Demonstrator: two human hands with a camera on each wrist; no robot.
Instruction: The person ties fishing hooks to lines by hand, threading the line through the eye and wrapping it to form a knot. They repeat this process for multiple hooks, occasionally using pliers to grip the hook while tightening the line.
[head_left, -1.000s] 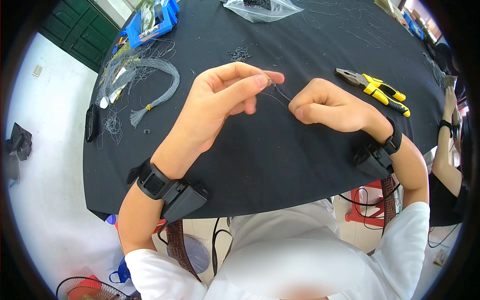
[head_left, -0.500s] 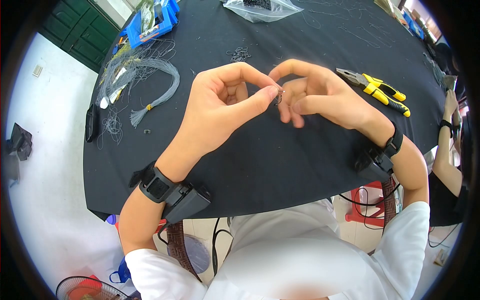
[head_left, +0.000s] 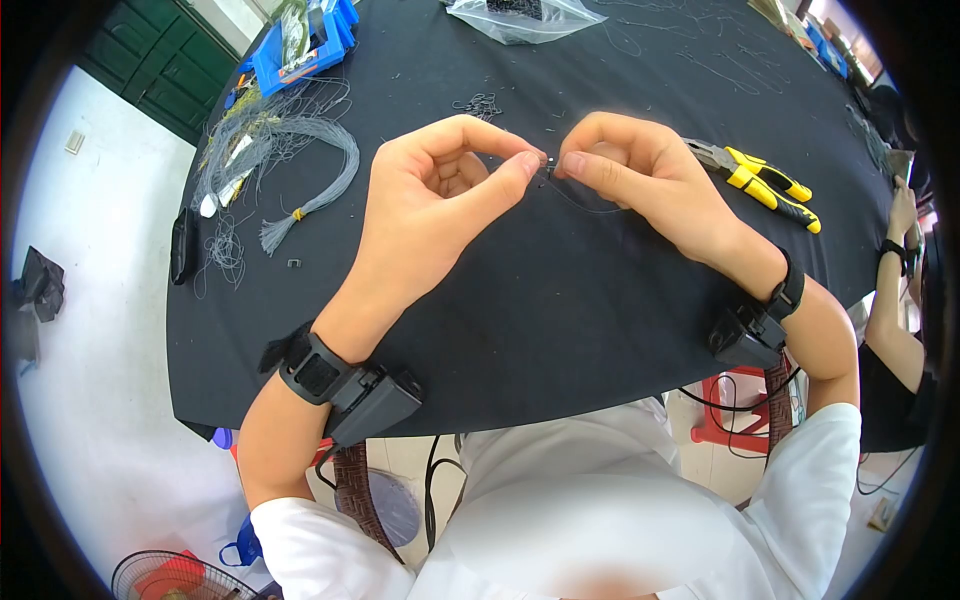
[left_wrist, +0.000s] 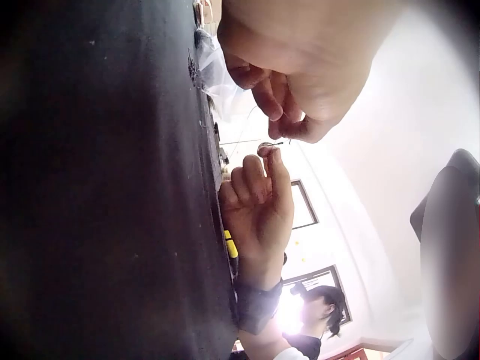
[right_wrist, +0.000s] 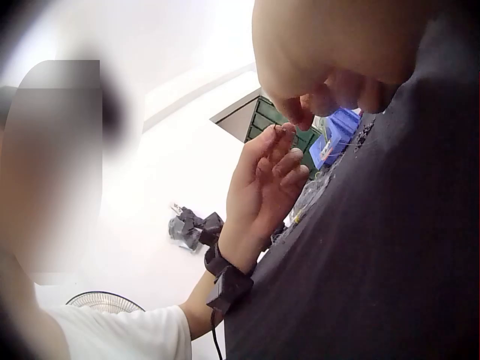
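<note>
My left hand (head_left: pixel 425 205) pinches a small dark fishing hook (head_left: pixel 549 168) between thumb and index fingertip, its other fingers curled in. Facing it, my right hand (head_left: pixel 650 180) has thumb and index fingertip together on thin grey fishing line right at the hook. A slack length of the line (head_left: pixel 592 210) curves below the fingertips toward the right palm. In the left wrist view a thin dark piece (left_wrist: pixel 276 143) shows between the two hands' fingertips. Both hands are raised over the black-covered table (head_left: pixel 520 330). The fingertips hide most of the hook.
Yellow-black pliers (head_left: pixel 765 180) lie right of my right hand. Behind the hands is a small pile of hooks (head_left: pixel 480 106). A tied bundle of line (head_left: pixel 340 160) lies left, near a blue bin (head_left: pixel 300 60). A clear plastic bag (head_left: pixel 530 22) sits at the back.
My right hand, first a loose fist drawn off to the right with the line, opened its fingers beside the left hand, then pinched close to the hook. The left fingers curled in further.
</note>
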